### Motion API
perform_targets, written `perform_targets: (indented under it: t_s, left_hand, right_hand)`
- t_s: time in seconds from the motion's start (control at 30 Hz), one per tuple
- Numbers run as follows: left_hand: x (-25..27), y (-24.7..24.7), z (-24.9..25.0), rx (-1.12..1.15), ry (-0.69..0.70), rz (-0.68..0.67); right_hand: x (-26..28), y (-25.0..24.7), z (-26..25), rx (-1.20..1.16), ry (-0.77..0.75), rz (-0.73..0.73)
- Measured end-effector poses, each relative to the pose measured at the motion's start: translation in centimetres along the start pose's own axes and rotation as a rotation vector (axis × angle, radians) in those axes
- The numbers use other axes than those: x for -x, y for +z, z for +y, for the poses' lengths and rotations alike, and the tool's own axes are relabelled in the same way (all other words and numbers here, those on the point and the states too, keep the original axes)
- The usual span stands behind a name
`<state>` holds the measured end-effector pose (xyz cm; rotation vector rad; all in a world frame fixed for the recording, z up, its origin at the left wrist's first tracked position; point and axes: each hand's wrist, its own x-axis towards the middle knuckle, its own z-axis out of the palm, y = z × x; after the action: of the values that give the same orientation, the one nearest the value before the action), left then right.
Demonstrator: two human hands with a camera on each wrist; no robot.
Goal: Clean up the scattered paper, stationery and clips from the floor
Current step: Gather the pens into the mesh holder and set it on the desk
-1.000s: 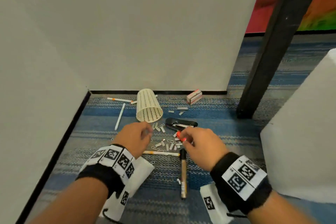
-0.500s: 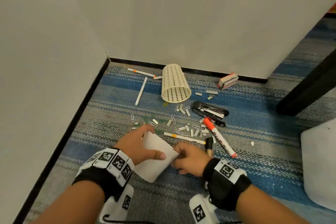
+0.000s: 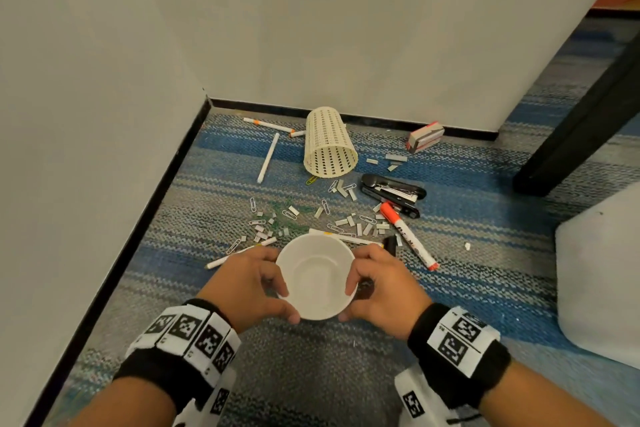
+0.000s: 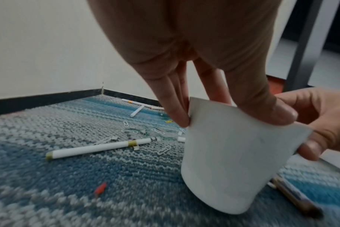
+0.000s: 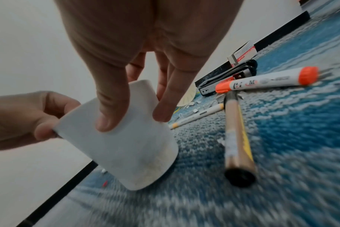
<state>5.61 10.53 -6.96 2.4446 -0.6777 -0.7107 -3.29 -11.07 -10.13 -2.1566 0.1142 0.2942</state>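
Note:
Both hands hold an upright white paper cup (image 3: pixel 316 277) just above the carpet: my left hand (image 3: pixel 258 286) grips its left rim, my right hand (image 3: pixel 375 288) its right rim. In the left wrist view, thumb and fingers pinch the cup (image 4: pixel 229 161) at the rim; the right wrist view shows the cup (image 5: pixel 122 138) held the same way. The cup looks empty. Beyond it lie several paper clips (image 3: pixel 325 206), staple strips (image 3: pixel 346 220), an orange-capped marker (image 3: pixel 407 236), white pens (image 3: pixel 268 158), a black stapler (image 3: pixel 393 192) and a gold pen (image 5: pixel 237 138).
A cream mesh pen holder (image 3: pixel 329 144) lies tipped over by the back wall, with a red and white staple box (image 3: pixel 425 136) to its right. White walls close the left and back. A black table leg (image 3: pixel 585 128) and a white block (image 3: pixel 602 274) stand at right.
The right hand let go of the orange marker, which now lies on the carpet. Both hands took up the white cup from its side and turned it mouth up.

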Motion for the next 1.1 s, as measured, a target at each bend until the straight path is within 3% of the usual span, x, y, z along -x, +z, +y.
perform_targets:
  t_s: [0.1,0.33,0.6,0.7,0.8,0.93,1.1]
  left_hand:
    - [0.8,0.4,0.3,-0.066,-0.023,-0.071]
    - [1.2,0.8,0.1,-0.114,-0.05,-0.088]
    - [0.5,0.2,-0.5,0.047,-0.08,-0.071]
    - [-0.9,-1.1,-0.6,0.172,-0.093,0.095]
    - [-4.4,-2.9,-0.7,0.033,-0.08,0.192]
    - [-10.0,-4.7,-0.5,-0.107,-0.037,0.144]
    - [-15.5,-4.4,-0.4,-0.21,-0.162,-0.009]
  right_hand:
    - [1.3,1.1,0.5,0.063,-0.039,0.015]
    - [1.9,1.9,0.6,0.073,-0.041,0.002]
    - [1.4,0.4,1.1,-0.02,-0.072,-0.037]
    - [-1.1,-2.3,1.4,-0.073,0.032,0.077]
    - [-5.8,-4.7,1.4,0.065,0.046,0.16]
    - [-12.5,-6.1,1.2,0.326,0.102,0.134]
    - [-17.7,-6.6,0.2,0.502,0.208,0.05]
